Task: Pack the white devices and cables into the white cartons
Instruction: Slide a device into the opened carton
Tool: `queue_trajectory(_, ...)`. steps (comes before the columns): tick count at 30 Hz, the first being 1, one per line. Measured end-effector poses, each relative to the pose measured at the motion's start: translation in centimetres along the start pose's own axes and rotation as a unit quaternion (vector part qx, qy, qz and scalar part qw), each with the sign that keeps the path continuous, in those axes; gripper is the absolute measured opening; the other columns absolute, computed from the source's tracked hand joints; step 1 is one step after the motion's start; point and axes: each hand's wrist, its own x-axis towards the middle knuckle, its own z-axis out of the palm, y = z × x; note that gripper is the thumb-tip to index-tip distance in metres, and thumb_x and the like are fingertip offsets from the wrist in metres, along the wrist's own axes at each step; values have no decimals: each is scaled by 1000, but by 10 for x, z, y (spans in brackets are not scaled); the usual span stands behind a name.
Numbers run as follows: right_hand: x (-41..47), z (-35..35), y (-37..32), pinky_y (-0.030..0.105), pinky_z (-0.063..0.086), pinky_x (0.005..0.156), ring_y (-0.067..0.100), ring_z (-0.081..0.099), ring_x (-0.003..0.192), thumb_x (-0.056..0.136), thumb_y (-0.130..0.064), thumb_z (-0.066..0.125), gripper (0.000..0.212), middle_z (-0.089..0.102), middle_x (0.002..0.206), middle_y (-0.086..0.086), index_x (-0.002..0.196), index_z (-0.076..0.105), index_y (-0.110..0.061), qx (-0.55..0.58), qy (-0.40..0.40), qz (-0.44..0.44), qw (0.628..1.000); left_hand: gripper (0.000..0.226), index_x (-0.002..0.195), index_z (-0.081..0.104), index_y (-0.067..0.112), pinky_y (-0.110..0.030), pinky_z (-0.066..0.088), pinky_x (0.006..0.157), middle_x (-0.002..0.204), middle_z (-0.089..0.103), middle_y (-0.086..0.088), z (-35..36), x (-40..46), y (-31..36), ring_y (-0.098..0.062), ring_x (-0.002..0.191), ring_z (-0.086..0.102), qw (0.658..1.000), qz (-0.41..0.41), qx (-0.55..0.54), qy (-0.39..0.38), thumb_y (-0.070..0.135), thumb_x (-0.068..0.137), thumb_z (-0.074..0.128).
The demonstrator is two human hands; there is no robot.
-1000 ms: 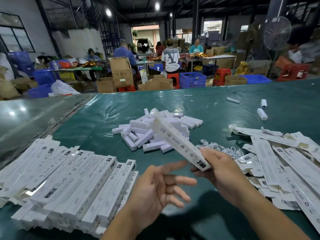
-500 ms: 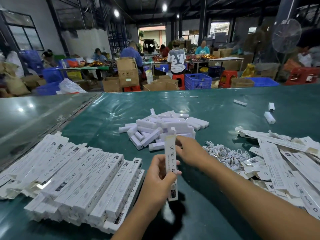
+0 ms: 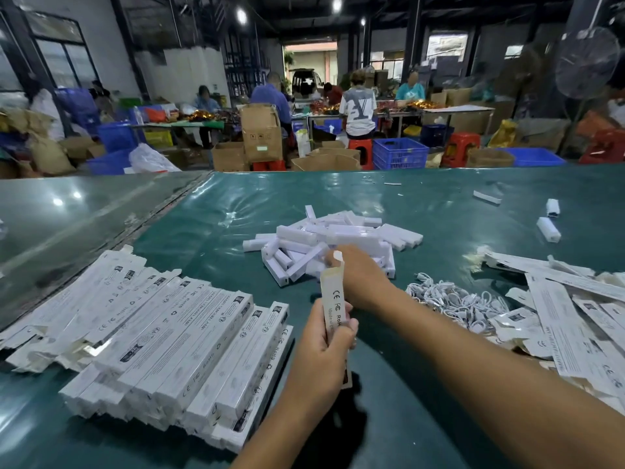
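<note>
Carton [image 3: 333,299] upright, gripped low in left hand [image 3: 321,360], open top just before the device pile [image 3: 333,243]. Right hand [image 3: 358,275] reaches onto that pile; grasp hidden, cannot tell. Step: fetching a device. Next: slide it in the carton's mouth.

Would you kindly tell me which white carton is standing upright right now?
The long white carton gripped in the left hand; every other carton lies flat on the green table.

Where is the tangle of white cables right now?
In the head view, the white cables lie on the green table, right of centre, between the pile of white devices and the flat cartons, beside the right hand.
</note>
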Motion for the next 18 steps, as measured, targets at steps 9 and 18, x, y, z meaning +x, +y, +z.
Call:
queue_trajectory(9,-137,-71,25,24,53,46,15,68,61,97,-10,58,22,70,74,-5,110,61,-27,643,268,217,683,22,84,51,26,-20,32,48,64,56,16,-4,-3,0,-7,52,45,967,85,238,-13,43,84,65)
queue_trajectory(18,-152,-74,22,26,60,57,18,69,76,106,-8,45,32,66,90,8,89,68,-22,639,329,159,677,19,99,65,27,-22,37,54,62,57,10,-4,-5,1,-9,58,50,951,87,292,-41,42,87,67)
